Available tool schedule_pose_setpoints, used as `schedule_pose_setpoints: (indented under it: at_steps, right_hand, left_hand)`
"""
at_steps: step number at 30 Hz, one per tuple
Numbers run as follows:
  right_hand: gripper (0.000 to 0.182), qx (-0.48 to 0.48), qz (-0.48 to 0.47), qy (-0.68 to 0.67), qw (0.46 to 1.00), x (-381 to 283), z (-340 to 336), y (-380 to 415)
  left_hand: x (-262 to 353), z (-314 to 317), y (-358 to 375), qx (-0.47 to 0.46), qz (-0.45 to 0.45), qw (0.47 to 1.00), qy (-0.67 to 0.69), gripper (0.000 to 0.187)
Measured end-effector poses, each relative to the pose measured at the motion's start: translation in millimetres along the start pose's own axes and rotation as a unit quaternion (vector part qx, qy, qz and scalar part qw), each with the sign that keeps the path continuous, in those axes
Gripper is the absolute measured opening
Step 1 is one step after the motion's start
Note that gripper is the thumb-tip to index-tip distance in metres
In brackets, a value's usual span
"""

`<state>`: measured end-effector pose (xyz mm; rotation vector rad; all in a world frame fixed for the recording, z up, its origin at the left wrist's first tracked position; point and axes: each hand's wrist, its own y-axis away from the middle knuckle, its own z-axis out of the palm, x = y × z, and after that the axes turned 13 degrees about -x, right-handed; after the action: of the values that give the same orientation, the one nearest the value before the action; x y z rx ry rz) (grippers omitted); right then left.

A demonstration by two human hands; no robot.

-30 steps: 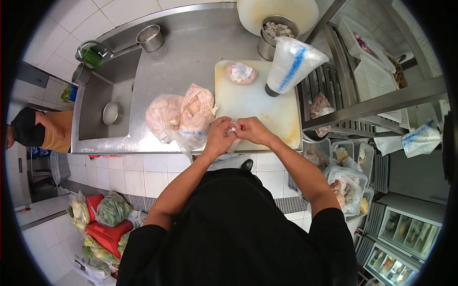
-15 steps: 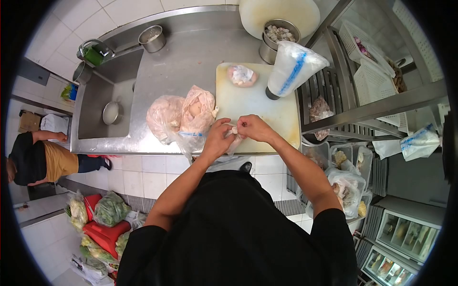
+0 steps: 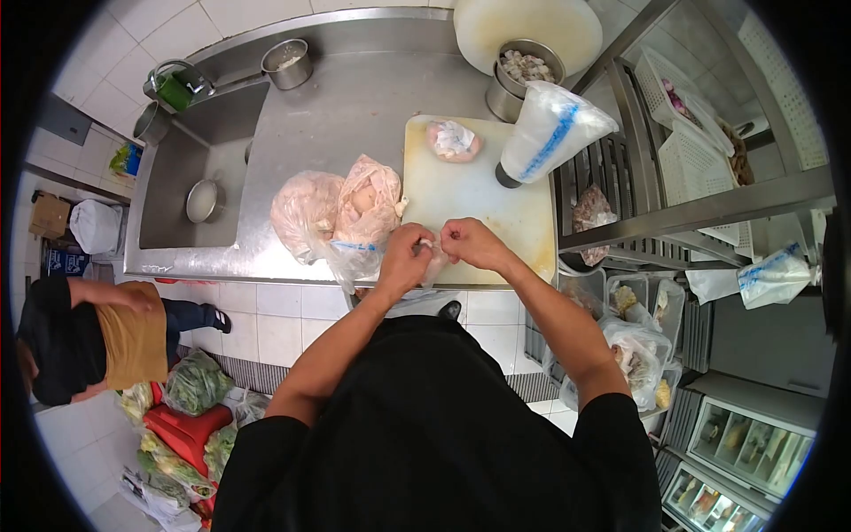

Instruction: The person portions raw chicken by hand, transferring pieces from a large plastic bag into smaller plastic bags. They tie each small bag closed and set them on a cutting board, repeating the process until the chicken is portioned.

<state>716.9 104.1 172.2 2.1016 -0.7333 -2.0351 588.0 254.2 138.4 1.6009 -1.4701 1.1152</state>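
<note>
Left hand [image 3: 407,259] and right hand [image 3: 472,243] pinch the gathered neck of a small plastic bag [image 3: 433,263] at the cutting board's [image 3: 483,213] near edge, forearms angled inward. Clear bags [image 3: 335,213] of pale raw meat sit to the left; a metal pot [image 3: 529,69] behind holds greyish chunks, and a bowl [image 3: 203,201] of cloudy liquid rests in the sink [image 3: 182,221].

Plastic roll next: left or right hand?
Right, I'd say. The right hand is nearer the roll, over the board; the left hand would have to reach past it. Both are at the small bag, though.
</note>
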Motion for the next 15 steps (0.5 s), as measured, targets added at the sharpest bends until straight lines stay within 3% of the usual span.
schedule_pose_setpoints:
  at_steps: [6, 8, 10, 13, 15]
  right_hand:
    - [0.012, 0.067, 0.002, -0.011, 0.998, 9, -11, 13]
    - [0.020, 0.055, 0.019, -0.017, 0.998, 15, -7, 19]
    - [0.025, 0.089, -0.006, 0.031, 0.995, 12, 9, 25]
    - [0.035, 0.158, -0.047, 0.095, 0.982, -2, 17, 24]
    - [0.040, 0.197, -0.059, 0.110, 0.972, -3, 18, 24]
  left_hand:
    - [1, -1, 1, -0.004, -0.057, 0.993, 0.100, 0.021]
    - [-2, -2, 1, -0.004, -0.086, 0.988, 0.131, 0.022]
    - [10, -9, -3, -0.012, -0.133, 0.940, 0.314, 0.020]
    - [26, -8, -13, 0.052, -0.139, 0.936, 0.319, 0.024]
    - [27, -8, -14, 0.031, -0.151, 0.945, 0.288, 0.026]
